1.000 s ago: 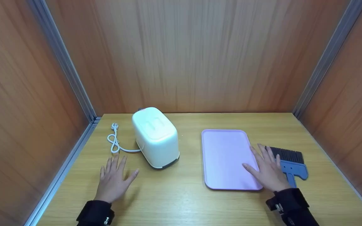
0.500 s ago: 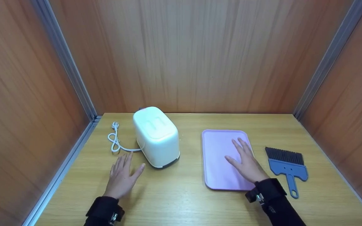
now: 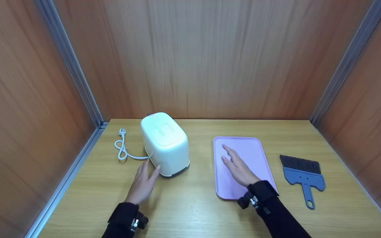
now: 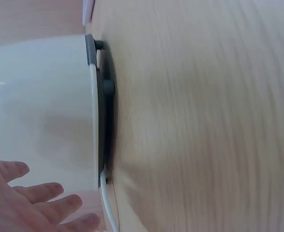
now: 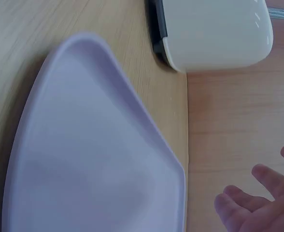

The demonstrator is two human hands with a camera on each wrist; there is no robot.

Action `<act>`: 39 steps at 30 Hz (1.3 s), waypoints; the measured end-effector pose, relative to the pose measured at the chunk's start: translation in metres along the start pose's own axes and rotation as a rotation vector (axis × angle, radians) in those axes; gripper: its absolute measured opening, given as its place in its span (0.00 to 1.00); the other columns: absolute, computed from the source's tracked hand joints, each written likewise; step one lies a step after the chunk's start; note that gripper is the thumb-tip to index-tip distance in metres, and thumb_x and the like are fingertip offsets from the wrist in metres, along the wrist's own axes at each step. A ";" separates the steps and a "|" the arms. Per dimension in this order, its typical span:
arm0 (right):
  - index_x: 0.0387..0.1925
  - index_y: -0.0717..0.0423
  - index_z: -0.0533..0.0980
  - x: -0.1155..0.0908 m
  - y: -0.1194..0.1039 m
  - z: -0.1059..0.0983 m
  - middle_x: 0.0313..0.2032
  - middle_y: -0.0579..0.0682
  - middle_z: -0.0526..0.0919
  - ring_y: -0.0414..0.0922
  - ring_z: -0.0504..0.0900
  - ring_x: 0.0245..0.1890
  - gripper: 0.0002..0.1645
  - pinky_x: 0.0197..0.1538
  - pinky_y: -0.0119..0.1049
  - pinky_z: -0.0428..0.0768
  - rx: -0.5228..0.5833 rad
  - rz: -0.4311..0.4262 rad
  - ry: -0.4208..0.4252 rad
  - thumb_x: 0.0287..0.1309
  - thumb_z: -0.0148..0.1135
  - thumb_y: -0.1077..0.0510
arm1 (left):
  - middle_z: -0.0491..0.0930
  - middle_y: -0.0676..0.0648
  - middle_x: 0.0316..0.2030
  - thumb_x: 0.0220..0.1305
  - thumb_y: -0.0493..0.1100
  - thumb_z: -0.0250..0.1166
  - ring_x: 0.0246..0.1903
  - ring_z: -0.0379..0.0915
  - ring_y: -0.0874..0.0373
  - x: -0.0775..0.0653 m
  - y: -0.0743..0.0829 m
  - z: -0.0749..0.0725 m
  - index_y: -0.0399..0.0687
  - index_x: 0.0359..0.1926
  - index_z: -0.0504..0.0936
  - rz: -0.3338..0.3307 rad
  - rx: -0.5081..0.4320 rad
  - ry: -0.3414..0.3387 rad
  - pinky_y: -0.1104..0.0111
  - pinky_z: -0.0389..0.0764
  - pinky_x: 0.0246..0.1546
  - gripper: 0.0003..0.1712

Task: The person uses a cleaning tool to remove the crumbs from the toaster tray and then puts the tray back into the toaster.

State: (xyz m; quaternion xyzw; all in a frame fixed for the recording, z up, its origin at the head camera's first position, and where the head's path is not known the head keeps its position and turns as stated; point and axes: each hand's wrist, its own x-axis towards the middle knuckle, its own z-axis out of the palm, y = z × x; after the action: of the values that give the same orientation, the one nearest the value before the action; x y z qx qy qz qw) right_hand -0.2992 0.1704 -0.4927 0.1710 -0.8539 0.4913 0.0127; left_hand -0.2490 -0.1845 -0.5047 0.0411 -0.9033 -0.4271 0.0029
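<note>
A white toaster [image 3: 165,145] with a dark base and a covered top stands left of the middle of the table. My left hand [image 3: 142,185] is at its near left corner, fingers extended; whether they touch it, I cannot tell. In the left wrist view, these spread fingers [image 4: 52,209] appear beside the toaster's white wall [image 4: 45,111]. Over the purple tray [image 3: 223,189] hovers my right hand [image 3: 240,169], fingers straight and thumb apart, holding nothing. The right wrist view has the hand [image 5: 262,208] raised above the tray [image 5: 93,159], with the toaster [image 5: 214,34] beyond.
A white power cord [image 3: 121,150] lies looped left of the toaster, its plug [image 3: 122,132] at the far end. Right of the tray lies a blue brush [image 3: 304,180] with dark bristles. Wooden panels [image 3: 190,59] enclose the table at the back and both sides.
My right hand has moved left, from between brush and tray to over the tray, uncovering the brush. My left hand has shifted right, up to the toaster. The objects have stayed put.
</note>
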 end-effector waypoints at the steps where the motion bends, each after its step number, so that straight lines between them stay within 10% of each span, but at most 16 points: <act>1: 0.76 0.50 0.54 0.002 -0.002 0.004 0.74 0.55 0.56 0.56 0.55 0.73 0.33 0.73 0.54 0.55 0.023 -0.001 -0.002 0.76 0.44 0.45 | 0.39 0.37 0.77 0.68 0.75 0.41 0.75 0.36 0.40 0.001 0.002 0.002 0.47 0.78 0.40 -0.009 -0.027 -0.004 0.43 0.44 0.72 0.52; 21: 0.76 0.62 0.48 0.036 -0.015 0.062 0.73 0.66 0.54 0.65 0.54 0.72 0.36 0.72 0.59 0.54 0.453 0.159 -0.119 0.79 0.33 0.44 | 0.33 0.36 0.77 0.69 0.74 0.38 0.75 0.30 0.39 0.016 0.009 0.031 0.47 0.77 0.30 -0.092 -0.470 0.087 0.44 0.37 0.73 0.53; 39: 0.77 0.58 0.44 0.057 -0.028 0.097 0.76 0.63 0.46 0.65 0.50 0.73 0.39 0.73 0.58 0.53 0.437 0.255 -0.174 0.77 0.29 0.39 | 0.34 0.36 0.77 0.73 0.70 0.33 0.75 0.29 0.41 0.025 0.021 0.045 0.42 0.77 0.32 -0.090 -0.628 0.101 0.47 0.35 0.73 0.49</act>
State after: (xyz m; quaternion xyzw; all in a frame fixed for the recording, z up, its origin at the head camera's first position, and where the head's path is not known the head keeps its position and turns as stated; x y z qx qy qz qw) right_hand -0.3298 0.0596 -0.5091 0.1024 -0.7401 0.6450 -0.1601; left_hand -0.2775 -0.1390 -0.5180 0.0991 -0.7234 -0.6820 0.0413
